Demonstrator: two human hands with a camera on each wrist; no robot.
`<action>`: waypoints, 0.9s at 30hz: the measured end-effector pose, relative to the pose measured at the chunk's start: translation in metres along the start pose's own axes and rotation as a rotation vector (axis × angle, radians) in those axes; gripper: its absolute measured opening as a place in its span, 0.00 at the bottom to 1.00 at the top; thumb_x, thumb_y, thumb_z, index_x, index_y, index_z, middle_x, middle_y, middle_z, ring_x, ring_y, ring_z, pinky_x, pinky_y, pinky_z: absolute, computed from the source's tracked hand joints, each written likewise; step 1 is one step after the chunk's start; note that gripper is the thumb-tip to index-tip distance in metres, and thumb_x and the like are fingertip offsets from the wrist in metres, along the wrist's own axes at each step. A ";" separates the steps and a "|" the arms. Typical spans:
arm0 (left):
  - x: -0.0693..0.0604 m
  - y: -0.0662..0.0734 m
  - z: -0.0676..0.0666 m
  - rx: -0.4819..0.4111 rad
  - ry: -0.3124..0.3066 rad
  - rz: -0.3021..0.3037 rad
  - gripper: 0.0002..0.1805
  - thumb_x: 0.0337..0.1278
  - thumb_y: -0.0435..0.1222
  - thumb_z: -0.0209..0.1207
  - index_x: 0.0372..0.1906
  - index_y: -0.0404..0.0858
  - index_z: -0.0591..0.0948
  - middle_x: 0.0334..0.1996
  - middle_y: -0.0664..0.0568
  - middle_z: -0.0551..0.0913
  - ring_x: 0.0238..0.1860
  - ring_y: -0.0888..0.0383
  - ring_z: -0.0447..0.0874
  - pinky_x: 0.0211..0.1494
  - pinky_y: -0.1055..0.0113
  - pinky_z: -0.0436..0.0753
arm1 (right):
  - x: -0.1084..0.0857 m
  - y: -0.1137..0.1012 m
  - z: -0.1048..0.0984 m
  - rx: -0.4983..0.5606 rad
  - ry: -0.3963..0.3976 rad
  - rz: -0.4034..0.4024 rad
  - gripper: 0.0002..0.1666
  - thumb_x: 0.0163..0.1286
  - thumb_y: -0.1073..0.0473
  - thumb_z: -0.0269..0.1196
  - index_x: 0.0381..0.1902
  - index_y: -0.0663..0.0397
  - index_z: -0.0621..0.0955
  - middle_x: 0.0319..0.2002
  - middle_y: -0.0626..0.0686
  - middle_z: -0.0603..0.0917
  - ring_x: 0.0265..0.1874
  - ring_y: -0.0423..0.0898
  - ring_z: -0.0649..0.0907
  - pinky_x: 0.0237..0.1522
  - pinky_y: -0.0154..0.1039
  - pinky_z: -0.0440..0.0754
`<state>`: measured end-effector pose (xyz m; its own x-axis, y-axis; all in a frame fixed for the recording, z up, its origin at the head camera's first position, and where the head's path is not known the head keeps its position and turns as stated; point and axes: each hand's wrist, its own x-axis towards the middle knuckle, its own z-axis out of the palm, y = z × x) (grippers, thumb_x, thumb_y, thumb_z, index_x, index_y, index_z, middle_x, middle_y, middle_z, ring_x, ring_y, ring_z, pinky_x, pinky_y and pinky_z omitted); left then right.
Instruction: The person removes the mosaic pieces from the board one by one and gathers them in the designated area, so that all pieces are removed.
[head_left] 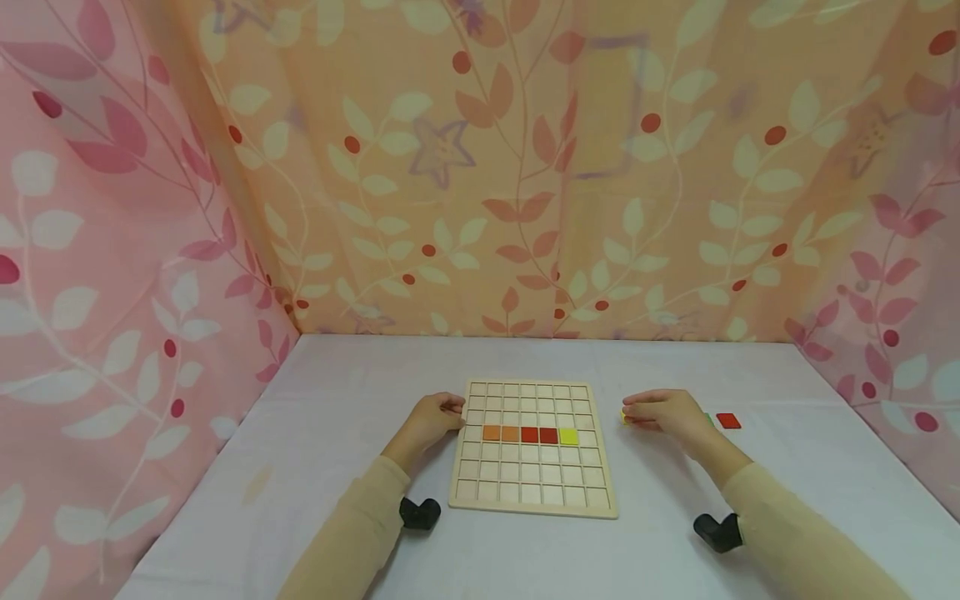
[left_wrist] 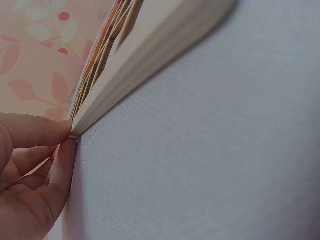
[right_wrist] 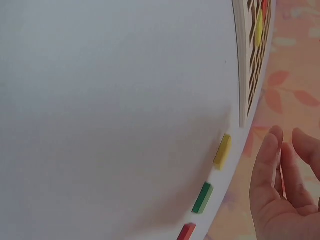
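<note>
My left hand [head_left: 432,423] holds the left edge of a wooden grid board [head_left: 531,493], with thumb and fingertips meeting at its rim in the left wrist view. One row of the board bears two orange tiles [head_left: 500,433], two red tiles [head_left: 538,435] and a yellow tile [head_left: 569,437]. To the right of the board, my right hand [head_left: 670,414] hovers near a loose yellow tile [right_wrist: 223,152]. Its thumb and fingers are apart, with nothing between them. A green tile [right_wrist: 202,198] and a red tile [head_left: 728,421] lie in line beyond; the hand mostly hides the green one from the head view.
A white cloth [head_left: 360,375] covers the table. Floral curtains [head_left: 487,167] stand along the back and both sides. Black wrist mounts, one on the left sleeve [head_left: 420,513] and one on the right sleeve [head_left: 717,532], stick out near the tabletop.
</note>
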<state>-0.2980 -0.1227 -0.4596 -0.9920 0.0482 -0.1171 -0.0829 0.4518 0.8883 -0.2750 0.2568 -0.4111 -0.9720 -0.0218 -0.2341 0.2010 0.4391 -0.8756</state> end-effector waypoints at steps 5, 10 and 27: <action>-0.001 0.001 0.000 -0.011 -0.007 -0.003 0.19 0.54 0.24 0.64 0.53 0.28 0.80 0.41 0.43 0.82 0.40 0.56 0.79 0.43 0.68 0.81 | 0.002 -0.004 0.013 0.008 -0.030 -0.019 0.24 0.69 0.58 0.65 0.56 0.71 0.80 0.40 0.54 0.90 0.35 0.38 0.87 0.44 0.35 0.86; -0.001 0.001 0.000 -0.012 -0.009 -0.005 0.19 0.54 0.24 0.64 0.53 0.29 0.80 0.41 0.43 0.82 0.40 0.56 0.79 0.43 0.69 0.81 | 0.005 -0.007 0.028 0.014 -0.052 -0.017 0.22 0.68 0.58 0.65 0.54 0.70 0.81 0.39 0.54 0.90 0.35 0.38 0.87 0.43 0.34 0.86; -0.002 0.001 -0.002 -0.003 -0.016 -0.008 0.19 0.56 0.25 0.64 0.54 0.30 0.80 0.42 0.43 0.82 0.40 0.56 0.79 0.42 0.68 0.80 | 0.009 -0.012 0.063 0.030 -0.125 -0.007 0.17 0.67 0.63 0.65 0.47 0.72 0.84 0.33 0.55 0.90 0.30 0.40 0.86 0.39 0.35 0.87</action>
<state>-0.2965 -0.1238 -0.4577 -0.9896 0.0587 -0.1314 -0.0913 0.4496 0.8886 -0.2783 0.1953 -0.4293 -0.9511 -0.1374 -0.2767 0.1994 0.4113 -0.8894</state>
